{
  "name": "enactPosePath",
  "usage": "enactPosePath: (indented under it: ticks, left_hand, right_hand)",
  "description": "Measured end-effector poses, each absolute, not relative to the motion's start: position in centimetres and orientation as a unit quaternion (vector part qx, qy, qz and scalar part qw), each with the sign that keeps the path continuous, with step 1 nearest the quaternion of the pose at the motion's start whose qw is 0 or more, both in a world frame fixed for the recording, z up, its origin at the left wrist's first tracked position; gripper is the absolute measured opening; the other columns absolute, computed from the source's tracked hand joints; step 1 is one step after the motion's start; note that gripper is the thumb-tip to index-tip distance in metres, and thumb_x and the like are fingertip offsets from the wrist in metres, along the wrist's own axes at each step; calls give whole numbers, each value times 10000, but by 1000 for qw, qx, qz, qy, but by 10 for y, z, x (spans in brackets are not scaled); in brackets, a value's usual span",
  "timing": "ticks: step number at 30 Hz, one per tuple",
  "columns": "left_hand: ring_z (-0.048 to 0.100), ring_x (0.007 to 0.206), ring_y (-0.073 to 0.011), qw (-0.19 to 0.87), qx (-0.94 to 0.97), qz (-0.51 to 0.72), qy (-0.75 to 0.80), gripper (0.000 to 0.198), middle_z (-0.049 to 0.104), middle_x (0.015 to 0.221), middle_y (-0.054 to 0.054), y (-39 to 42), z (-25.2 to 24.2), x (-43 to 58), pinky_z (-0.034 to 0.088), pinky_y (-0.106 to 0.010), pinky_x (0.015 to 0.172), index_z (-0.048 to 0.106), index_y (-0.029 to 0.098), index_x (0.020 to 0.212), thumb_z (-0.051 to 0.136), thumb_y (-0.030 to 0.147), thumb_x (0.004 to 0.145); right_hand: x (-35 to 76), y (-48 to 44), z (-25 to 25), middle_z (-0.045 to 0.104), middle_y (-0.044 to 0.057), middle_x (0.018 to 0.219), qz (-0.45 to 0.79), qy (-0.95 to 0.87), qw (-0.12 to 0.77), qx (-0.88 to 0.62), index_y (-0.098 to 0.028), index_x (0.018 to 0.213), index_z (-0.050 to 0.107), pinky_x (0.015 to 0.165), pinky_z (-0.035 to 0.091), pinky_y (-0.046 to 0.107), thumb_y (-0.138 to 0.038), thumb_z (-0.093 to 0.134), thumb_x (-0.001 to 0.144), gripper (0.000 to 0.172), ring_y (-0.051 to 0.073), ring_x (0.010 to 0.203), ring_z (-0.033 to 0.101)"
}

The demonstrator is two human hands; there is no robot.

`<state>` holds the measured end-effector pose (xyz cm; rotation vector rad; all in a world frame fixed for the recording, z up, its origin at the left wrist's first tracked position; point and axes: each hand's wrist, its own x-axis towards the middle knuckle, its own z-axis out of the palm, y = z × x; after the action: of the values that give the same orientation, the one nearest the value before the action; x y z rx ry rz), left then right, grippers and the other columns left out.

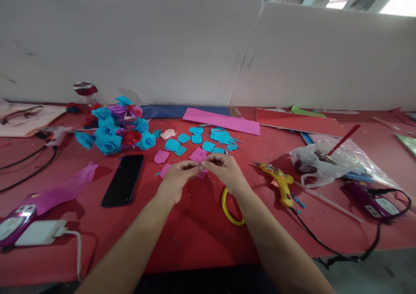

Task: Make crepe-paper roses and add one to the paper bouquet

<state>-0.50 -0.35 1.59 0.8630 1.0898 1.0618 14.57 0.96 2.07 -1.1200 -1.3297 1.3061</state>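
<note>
My left hand (177, 179) and my right hand (228, 171) meet over the middle of the red table, thumbs and forefingers pinched together. Between the fingertips is a pink paper piece (197, 154), partly covered by the fingers; whether both hands grip it evenly is hard to see. Loose blue paper petals (208, 146) lie just beyond my hands, and a pink petal (161, 156) rests to the left. A yellow ring-shaped handle (225, 205) shows under my right wrist; the rest of it is hidden.
Paper roses (108, 143) stand at the back left, near a black phone (122, 181). To the right lie a yellow glue gun (276, 179) with its cord and a plastic-bagged cup (338, 153). Pink (221, 121) and red sheets (299, 122) lie along the back wall.
</note>
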Motion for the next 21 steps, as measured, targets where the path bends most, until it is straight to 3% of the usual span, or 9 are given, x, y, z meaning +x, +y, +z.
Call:
enactPosePath:
  ticks: [11,21]
  left_hand:
    - [587,726,-152,588,425,477,496,128,686,703,-17,-9,21,-2,426,-281,762,729,201,661,763,320,624]
    - [567,690,-149,585,387,501,507,100,648,636,-4,-6,15,-3,434,-281,749,694,212,560,787,245,540]
  right_hand:
    - [145,9,18,633,-12,665,488,-582,465,-455,-182,699,690,618,432,261,-278,657,723,104,124,636,545]
    - [141,5,16,640,1,719,499,-573,473,-446,-201,744,713,653,459,278,-291,695,712,97,137,682,573]
